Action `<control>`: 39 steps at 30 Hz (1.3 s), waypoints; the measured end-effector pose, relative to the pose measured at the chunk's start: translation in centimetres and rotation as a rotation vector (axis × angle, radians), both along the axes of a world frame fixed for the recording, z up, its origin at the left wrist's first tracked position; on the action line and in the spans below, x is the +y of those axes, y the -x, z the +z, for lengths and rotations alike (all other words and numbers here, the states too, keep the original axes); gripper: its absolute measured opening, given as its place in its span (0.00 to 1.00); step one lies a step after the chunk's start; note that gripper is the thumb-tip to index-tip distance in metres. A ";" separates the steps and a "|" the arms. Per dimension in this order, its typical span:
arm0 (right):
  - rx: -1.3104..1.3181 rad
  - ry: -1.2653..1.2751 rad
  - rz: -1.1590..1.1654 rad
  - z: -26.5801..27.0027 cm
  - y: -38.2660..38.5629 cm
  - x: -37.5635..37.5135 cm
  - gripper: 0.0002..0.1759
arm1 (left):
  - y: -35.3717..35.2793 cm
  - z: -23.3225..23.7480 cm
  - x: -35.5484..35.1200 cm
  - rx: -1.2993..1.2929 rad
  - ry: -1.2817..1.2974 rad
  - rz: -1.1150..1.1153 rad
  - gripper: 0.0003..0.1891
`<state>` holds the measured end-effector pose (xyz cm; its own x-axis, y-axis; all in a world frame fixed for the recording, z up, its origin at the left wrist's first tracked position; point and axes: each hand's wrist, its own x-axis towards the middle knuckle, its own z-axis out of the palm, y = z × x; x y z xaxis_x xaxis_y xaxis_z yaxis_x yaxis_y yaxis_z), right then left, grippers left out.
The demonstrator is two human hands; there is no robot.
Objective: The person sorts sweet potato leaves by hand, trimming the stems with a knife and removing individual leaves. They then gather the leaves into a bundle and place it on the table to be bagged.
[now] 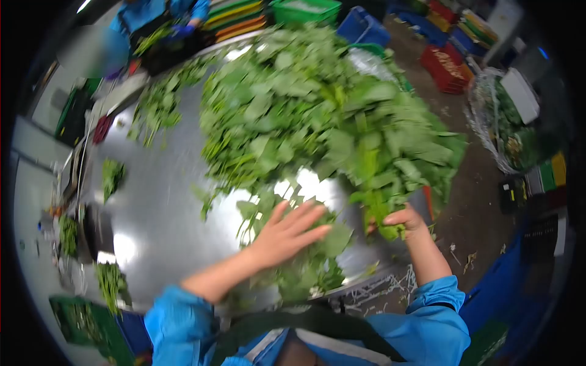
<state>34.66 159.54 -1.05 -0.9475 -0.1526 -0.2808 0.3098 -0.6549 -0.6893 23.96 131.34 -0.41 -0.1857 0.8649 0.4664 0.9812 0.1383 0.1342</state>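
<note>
We see a leafy bunch near the right front edge of the steel table. The right hand is closed tight around its stalk end. Its long axis runs from the fist away from the body and slightly leftward, and the leaves point into the heap of greens; motion blur hides the single stalks. The left hand lies flat with its fingers spread wide, palm down on loose greens at the near table edge, just beside the bunch. We cannot tell which way these looser leaves point. The heap covers the middle and right of the table and overhangs its right edge, and smaller tufts lie scattered along the left side. Beyond the far end of the table we see a green crate with something pale inside, which we cannot identify. To its right stands a blue crate, and further right a red crate on the floor; we cannot make out the contents of either. A clear bag at the right holds more greens. A low green crate at the lower left also holds leaves. At the far left corner a co-worker in blue handles a bundle of greens.
</note>
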 end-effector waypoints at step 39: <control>-0.162 -1.195 -0.489 -1.8 -3.4 -12.3 0.23 | -4.3 -1.1 -29.2 -1.434 -0.182 0.390 0.41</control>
<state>38.11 147.24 -2.81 -0.7763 0.6191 -0.1183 0.3494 0.2664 -0.8983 28.25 102.16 -1.52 -0.7660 0.6060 -0.2146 -0.0894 0.2300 0.9691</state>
